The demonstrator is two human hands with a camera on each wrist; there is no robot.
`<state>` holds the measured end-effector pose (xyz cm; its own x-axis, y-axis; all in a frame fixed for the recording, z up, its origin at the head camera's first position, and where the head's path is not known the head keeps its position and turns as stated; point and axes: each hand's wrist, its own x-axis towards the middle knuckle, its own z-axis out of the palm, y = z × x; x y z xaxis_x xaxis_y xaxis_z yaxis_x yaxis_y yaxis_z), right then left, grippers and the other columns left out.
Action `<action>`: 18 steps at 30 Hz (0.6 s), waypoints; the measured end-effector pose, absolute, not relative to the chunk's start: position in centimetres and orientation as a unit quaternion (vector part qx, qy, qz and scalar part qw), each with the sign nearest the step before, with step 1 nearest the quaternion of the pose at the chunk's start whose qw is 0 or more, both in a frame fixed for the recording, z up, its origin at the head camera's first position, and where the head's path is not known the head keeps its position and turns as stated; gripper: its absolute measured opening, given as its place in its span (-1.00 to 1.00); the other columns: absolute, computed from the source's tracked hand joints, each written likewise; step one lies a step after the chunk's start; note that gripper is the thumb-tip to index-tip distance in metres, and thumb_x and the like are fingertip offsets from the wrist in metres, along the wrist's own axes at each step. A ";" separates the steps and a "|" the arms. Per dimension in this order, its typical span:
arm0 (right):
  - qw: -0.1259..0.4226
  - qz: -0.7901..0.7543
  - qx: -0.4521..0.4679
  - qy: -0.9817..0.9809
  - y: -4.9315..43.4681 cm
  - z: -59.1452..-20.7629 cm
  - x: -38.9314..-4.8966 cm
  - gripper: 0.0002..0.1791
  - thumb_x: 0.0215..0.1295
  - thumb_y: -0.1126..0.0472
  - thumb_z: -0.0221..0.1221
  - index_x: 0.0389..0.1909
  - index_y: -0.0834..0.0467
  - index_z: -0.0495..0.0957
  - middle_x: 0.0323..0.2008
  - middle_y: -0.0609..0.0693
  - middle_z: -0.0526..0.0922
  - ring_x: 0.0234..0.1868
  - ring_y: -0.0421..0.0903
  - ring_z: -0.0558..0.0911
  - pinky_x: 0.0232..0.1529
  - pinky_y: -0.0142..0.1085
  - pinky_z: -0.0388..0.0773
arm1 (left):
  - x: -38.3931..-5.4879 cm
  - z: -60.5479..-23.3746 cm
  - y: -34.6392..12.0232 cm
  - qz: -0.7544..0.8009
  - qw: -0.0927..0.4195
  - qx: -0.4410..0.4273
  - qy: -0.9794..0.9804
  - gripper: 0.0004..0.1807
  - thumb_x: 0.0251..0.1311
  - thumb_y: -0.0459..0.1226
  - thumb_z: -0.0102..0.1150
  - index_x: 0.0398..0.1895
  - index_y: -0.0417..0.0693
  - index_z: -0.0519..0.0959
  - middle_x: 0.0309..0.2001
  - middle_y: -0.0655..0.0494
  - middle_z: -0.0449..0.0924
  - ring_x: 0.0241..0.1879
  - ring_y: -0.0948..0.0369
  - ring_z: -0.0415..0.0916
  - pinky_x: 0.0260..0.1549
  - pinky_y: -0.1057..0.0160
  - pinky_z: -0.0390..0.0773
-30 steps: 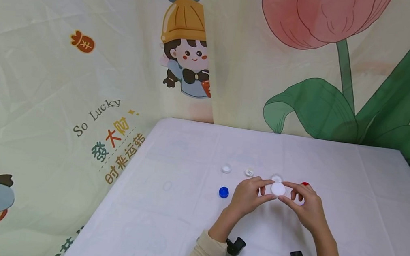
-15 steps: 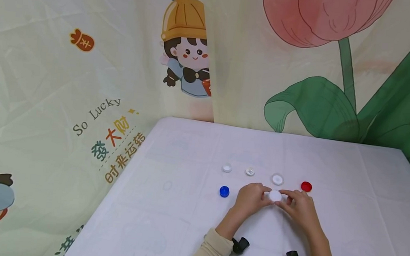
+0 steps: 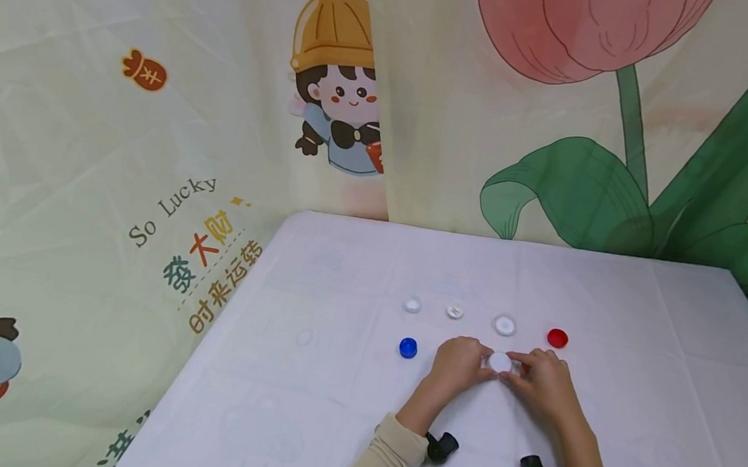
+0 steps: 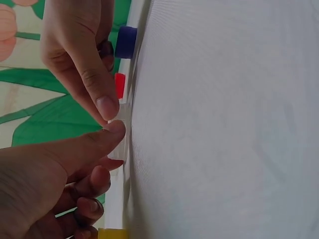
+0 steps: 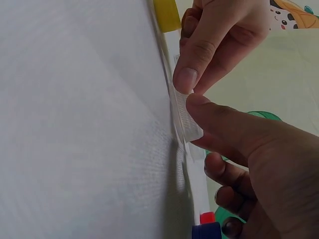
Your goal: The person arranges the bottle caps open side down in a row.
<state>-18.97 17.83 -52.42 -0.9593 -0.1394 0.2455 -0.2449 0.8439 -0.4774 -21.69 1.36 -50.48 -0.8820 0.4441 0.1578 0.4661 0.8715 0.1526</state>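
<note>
Round white ridged plastic cap (image 3: 500, 362) lower and nearer than second ago; left hand (image 3: 459, 363) and right hand (image 3: 548, 382) pinch its rim; setting-down seems unfinished.

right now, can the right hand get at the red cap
Probably yes: the red cap lies just beyond the right hand, with nothing seen between them in the head view. That hand pinches a white cap together with the left hand, though, so it would likely need to let go first.

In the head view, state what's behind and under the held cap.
Behind the held cap, another white cap lies on the table; whatever is under the held one is covered.
</note>
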 end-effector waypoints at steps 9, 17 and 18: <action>0.094 0.255 0.094 -0.958 18.2 -51.9 -18.8 -0.48 -0.18 0.03 0.40 -0.14 0.18 0.61 -0.63 -0.11 0.35 -0.48 -0.14 0.31 -0.38 -0.24 0.17 | -21.5 -50.2 1.4 -0.055 0.050 -0.235 -0.969 -0.52 -0.14 0.13 0.27 -0.09 0.22 0.60 -0.32 0.24 0.61 -0.35 0.30 0.48 -0.48 0.41 0.44; 0.113 0.301 0.100 -0.942 17.5 -50.3 -19.0 -0.47 -0.14 0.00 0.38 -0.08 0.10 0.59 -0.58 -0.12 0.39 -0.43 -0.13 0.35 -0.33 -0.20 0.22 | -21.7 -48.5 -1.2 -0.080 0.090 -0.223 -0.967 -0.47 -0.15 0.09 0.30 -0.05 0.15 0.59 -0.49 0.22 0.44 -0.45 0.30 0.36 -0.56 0.44 0.34; 0.116 0.307 0.102 -0.939 17.3 -50.1 -19.2 -0.49 -0.13 0.01 0.37 -0.09 0.10 0.59 -0.58 -0.12 0.38 -0.44 -0.13 0.35 -0.34 -0.21 0.21 | -21.8 -48.2 -1.6 -0.086 0.094 -0.221 -0.967 -0.48 -0.16 0.08 0.31 -0.06 0.14 0.59 -0.51 0.23 0.43 -0.47 0.30 0.35 -0.56 0.45 0.32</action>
